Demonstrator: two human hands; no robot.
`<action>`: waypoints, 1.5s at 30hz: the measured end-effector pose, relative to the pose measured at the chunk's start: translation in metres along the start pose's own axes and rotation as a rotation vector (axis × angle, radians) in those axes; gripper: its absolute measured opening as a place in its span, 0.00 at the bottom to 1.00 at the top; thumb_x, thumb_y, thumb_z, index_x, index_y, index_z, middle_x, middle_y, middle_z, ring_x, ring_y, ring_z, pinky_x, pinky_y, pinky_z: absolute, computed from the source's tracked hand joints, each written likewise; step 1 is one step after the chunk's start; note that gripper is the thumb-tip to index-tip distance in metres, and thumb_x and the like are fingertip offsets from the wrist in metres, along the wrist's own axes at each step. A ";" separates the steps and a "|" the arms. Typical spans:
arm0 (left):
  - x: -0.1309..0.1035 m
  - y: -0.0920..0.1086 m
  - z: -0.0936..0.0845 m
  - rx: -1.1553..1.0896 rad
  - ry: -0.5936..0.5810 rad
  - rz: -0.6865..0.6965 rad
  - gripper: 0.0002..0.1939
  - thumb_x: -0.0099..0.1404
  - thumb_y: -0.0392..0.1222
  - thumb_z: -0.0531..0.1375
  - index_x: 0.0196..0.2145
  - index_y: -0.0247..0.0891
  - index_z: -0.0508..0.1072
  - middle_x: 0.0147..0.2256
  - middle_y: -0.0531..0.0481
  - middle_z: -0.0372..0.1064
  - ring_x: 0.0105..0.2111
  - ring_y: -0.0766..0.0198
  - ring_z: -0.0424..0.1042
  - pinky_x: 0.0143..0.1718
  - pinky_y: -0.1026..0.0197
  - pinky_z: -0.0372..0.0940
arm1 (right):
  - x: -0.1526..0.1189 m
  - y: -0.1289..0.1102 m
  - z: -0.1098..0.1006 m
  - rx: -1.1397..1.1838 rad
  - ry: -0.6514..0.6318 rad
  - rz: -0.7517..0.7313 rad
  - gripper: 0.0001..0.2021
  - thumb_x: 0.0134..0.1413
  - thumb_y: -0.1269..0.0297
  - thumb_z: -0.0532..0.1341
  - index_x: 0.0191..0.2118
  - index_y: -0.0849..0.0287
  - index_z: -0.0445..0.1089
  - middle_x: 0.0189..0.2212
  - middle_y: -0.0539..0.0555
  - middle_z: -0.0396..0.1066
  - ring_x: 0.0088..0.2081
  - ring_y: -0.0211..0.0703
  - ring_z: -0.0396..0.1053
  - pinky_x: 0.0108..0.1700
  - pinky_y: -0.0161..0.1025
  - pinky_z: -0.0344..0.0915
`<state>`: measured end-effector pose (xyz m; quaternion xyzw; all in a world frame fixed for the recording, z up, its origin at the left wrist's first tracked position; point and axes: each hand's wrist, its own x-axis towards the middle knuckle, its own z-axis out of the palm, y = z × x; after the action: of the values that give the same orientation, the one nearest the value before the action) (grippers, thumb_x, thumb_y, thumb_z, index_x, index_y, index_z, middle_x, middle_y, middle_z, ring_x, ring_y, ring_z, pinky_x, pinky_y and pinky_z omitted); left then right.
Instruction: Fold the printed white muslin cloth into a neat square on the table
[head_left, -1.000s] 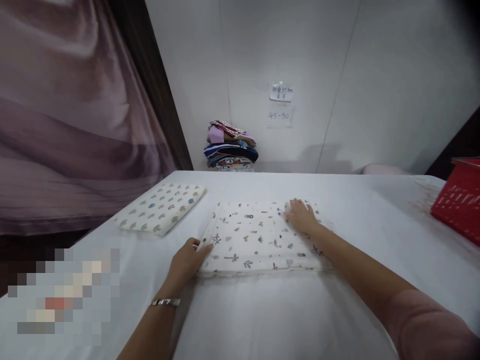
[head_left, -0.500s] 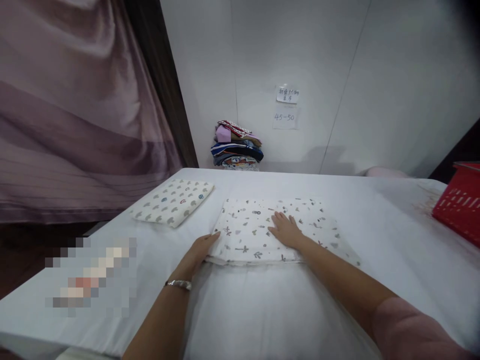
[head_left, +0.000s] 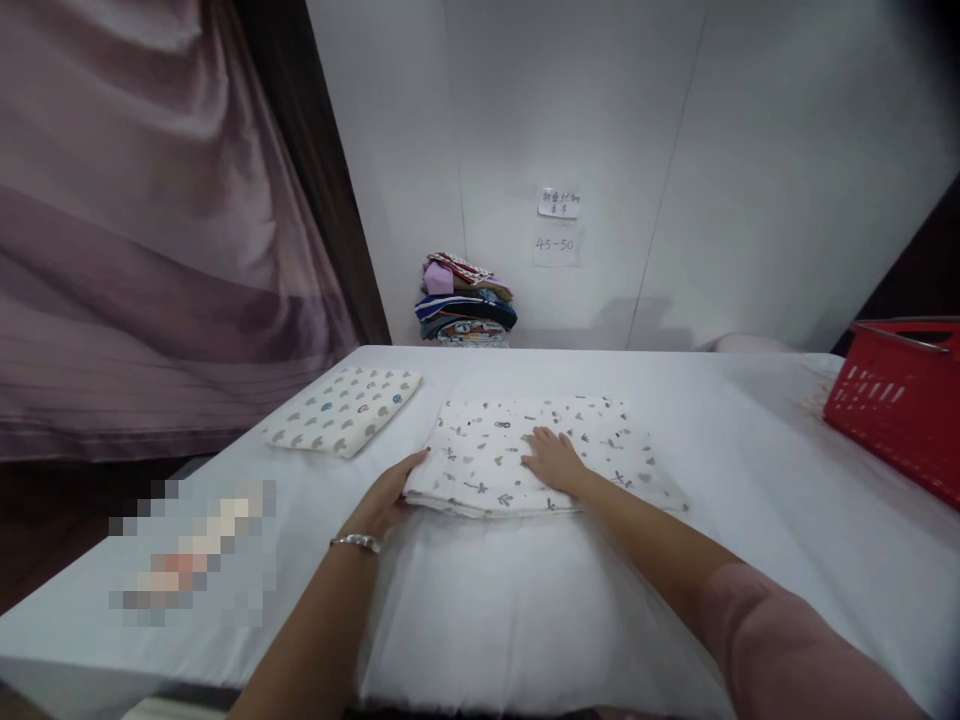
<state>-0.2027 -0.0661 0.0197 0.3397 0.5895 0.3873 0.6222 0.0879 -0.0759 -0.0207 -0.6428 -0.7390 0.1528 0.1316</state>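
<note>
A folded white cloth (head_left: 487, 460) with small grey plant prints lies in front of me on the white-covered table (head_left: 465, 600). At its near left corner, my left hand (head_left: 388, 495) is closed on the edge, thumb along the top and the other fingers mostly hidden beneath. That corner looks slightly raised. My right hand (head_left: 553, 460) rests open and flat on the cloth's upper face, fingers pointing away from me. Left of it lies another folded cloth (head_left: 345, 410), cream with grey mushroom-like prints, which neither hand touches.
A red plastic basket (head_left: 900, 400) stands at the right edge of the table. Behind the far edge is a stack of folded fabrics (head_left: 466, 300) against the wall. A pink curtain (head_left: 165, 250) hangs at left. A blurred-out patch (head_left: 199, 555) covers the table's near left.
The view has shifted a little to the right. The cloth's near left corner has risen slightly in my left hand. My right hand stays flat on top.
</note>
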 end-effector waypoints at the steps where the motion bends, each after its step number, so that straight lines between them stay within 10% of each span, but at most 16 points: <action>1: 0.000 0.008 0.005 -0.002 -0.009 0.008 0.15 0.51 0.48 0.64 0.32 0.33 0.74 0.30 0.45 0.74 0.29 0.61 0.71 0.31 0.62 0.67 | -0.001 -0.001 -0.002 0.095 0.015 0.023 0.27 0.56 0.54 0.53 0.59 0.60 0.57 0.63 0.58 0.46 0.64 0.50 0.37 0.62 0.51 0.33; 5: -0.008 0.058 0.049 0.115 -0.157 0.169 0.17 0.49 0.48 0.64 0.34 0.34 0.75 0.36 0.45 0.74 0.34 0.61 0.71 0.34 0.63 0.66 | -0.008 -0.005 -0.022 0.798 0.137 0.147 0.26 0.52 0.51 0.57 0.54 0.58 0.63 0.59 0.58 0.56 0.60 0.49 0.50 0.59 0.47 0.49; 10: -0.028 0.102 0.170 0.562 -0.364 0.640 0.14 0.52 0.47 0.61 0.35 0.38 0.76 0.43 0.47 0.73 0.44 0.59 0.69 0.44 0.63 0.62 | -0.026 0.014 -0.059 1.644 0.125 0.198 0.17 0.55 0.52 0.56 0.45 0.57 0.66 0.42 0.56 0.72 0.40 0.42 0.71 0.45 0.41 0.66; 15: -0.053 0.052 0.302 1.181 -0.400 0.671 0.19 0.55 0.50 0.58 0.34 0.31 0.76 0.37 0.38 0.74 0.39 0.54 0.71 0.37 0.61 0.64 | -0.064 0.083 -0.077 1.891 0.190 0.210 0.19 0.57 0.48 0.49 0.43 0.55 0.66 0.29 0.54 0.74 0.31 0.44 0.72 0.37 0.44 0.69; 18: -0.066 -0.005 0.340 1.184 -0.470 0.642 0.21 0.55 0.54 0.57 0.34 0.32 0.76 0.36 0.38 0.74 0.39 0.54 0.72 0.37 0.60 0.64 | -0.093 0.117 -0.072 1.904 0.137 0.301 0.23 0.56 0.46 0.46 0.47 0.55 0.66 0.30 0.57 0.75 0.35 0.50 0.73 0.38 0.48 0.68; 23: -0.073 -0.057 0.325 0.943 -0.520 0.729 0.24 0.62 0.57 0.50 0.45 0.38 0.71 0.38 0.46 0.73 0.40 0.61 0.71 0.40 0.63 0.62 | -0.116 0.131 -0.062 1.842 0.053 0.293 0.27 0.56 0.45 0.44 0.51 0.58 0.64 0.36 0.59 0.74 0.41 0.52 0.71 0.44 0.49 0.66; 34: -0.058 -0.051 0.221 0.911 -0.276 1.100 0.18 0.64 0.49 0.52 0.46 0.39 0.71 0.45 0.45 0.70 0.47 0.57 0.66 0.51 0.54 0.58 | -0.115 0.140 -0.075 1.275 0.167 0.470 0.28 0.56 0.49 0.48 0.53 0.67 0.63 0.44 0.64 0.71 0.44 0.50 0.71 0.43 0.43 0.68; 38: -0.053 -0.067 0.210 0.946 -0.287 1.160 0.15 0.64 0.48 0.52 0.45 0.40 0.71 0.49 0.47 0.67 0.54 0.56 0.60 0.56 0.51 0.52 | -0.125 0.145 -0.078 1.296 0.403 0.599 0.36 0.47 0.58 0.63 0.61 0.64 0.52 0.51 0.64 0.66 0.45 0.47 0.70 0.41 0.39 0.69; 45: -0.052 -0.079 0.213 0.995 -0.258 1.169 0.17 0.65 0.49 0.52 0.46 0.41 0.70 0.53 0.48 0.64 0.58 0.55 0.53 0.59 0.47 0.43 | -0.126 0.137 -0.089 1.161 0.292 0.559 0.45 0.43 0.63 0.65 0.65 0.57 0.41 0.52 0.63 0.65 0.38 0.46 0.72 0.37 0.42 0.69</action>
<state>0.0161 -0.1417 -0.0098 0.8770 0.3422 0.2996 0.1550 0.2653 -0.1784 0.0071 -0.6492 -0.3164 0.4660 0.5111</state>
